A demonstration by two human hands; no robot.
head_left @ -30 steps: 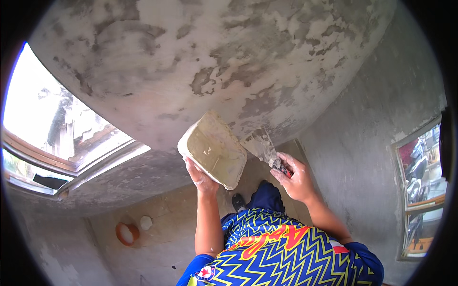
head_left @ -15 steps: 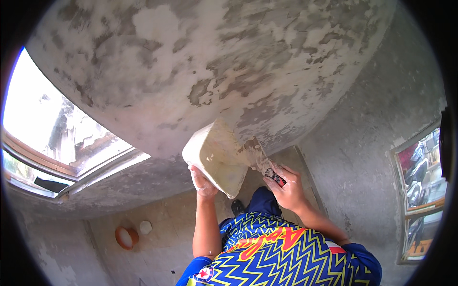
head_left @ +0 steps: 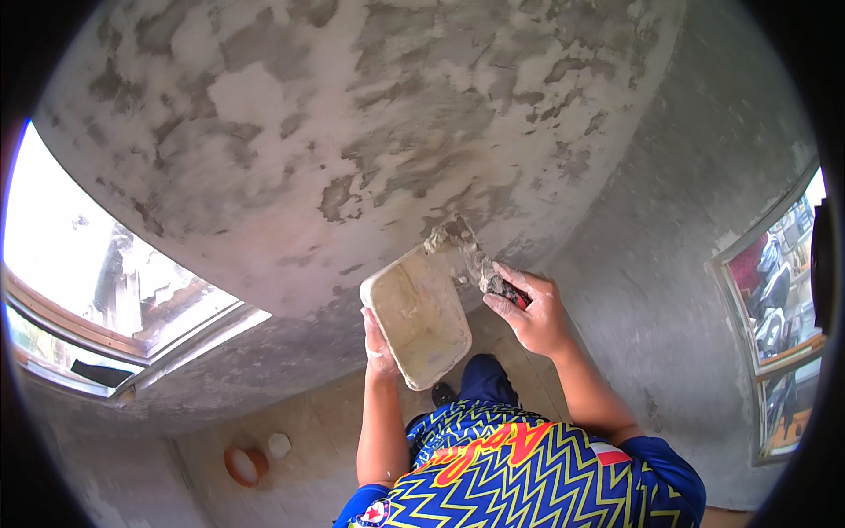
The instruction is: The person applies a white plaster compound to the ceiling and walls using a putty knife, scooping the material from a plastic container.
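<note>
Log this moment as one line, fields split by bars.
left hand: holds pale tub | right hand: grips putty knife | paste: lumped on knife, by tub's upper end | background: patchy grey surface

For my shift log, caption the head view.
Left hand holds a pale tub, right hand a paste-laden scraper near the tub.

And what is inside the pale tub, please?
Pale, creamy paste thinly coats the inside of the tub. The putty knife, with a lump of paste on its blade, covers the upper right corner, so what lies beneath it cannot be seen.
</note>
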